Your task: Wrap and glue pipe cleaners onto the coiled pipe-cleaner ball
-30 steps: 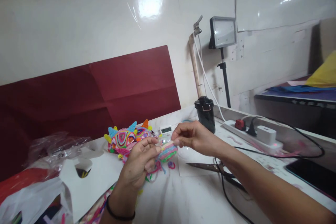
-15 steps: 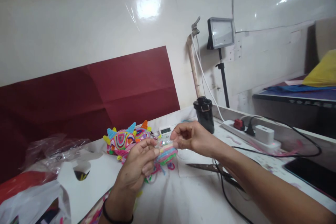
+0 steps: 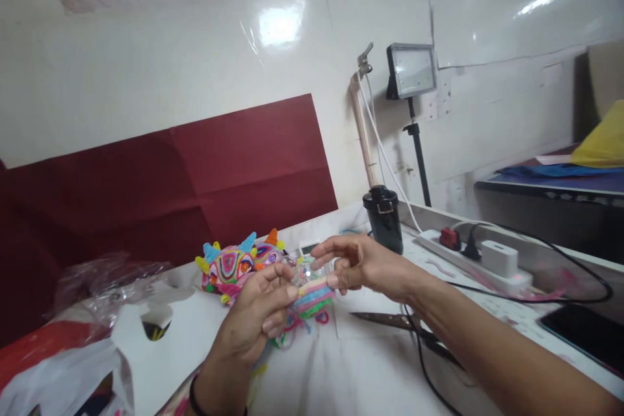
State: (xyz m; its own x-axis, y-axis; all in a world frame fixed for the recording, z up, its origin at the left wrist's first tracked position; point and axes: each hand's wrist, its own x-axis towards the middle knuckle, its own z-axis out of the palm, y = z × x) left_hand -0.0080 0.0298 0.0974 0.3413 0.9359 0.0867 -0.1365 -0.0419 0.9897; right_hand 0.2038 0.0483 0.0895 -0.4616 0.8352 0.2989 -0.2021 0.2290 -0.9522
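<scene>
- Holding a small striped bundle of coloured pipe cleaners (image 3: 314, 296) above a white table (image 3: 341, 370), two bare hands meet near the middle of the view.
- The left hand (image 3: 256, 325) comes up from below with its fingers curled, gripping the bundle on its left side between thumb and fingertips; a dark band circles that wrist.
- The right hand (image 3: 353, 264) reaches in from the right, its arm crossing the lower right corner. Its thumb and one finger pinch the right end of the bundle, while the other fingers stretch out loosely above.
- The bundle sits between the two hands, touching both, with loose pink, green and blue ends hanging below it.
- Just behind the left hand, on the table, lie two bright woven figures with little horns (image 3: 238, 263).
- Scissors (image 3: 390, 322) lie flat on the table under the right forearm, near a black cable.
- A black lidded cup (image 3: 387, 218) stands beyond the right hand, by the wall.
- A white power strip (image 3: 480, 260) with plugs lies along the right edge of the table.
- A small lamp panel on a stand (image 3: 412, 70) rises behind the cup.
- Crumpled plastic bags (image 3: 78, 331) and a white card with a hole cut in it fill the lower left.
- A dark red sheet (image 3: 170, 182) covers the wall on the left.
</scene>
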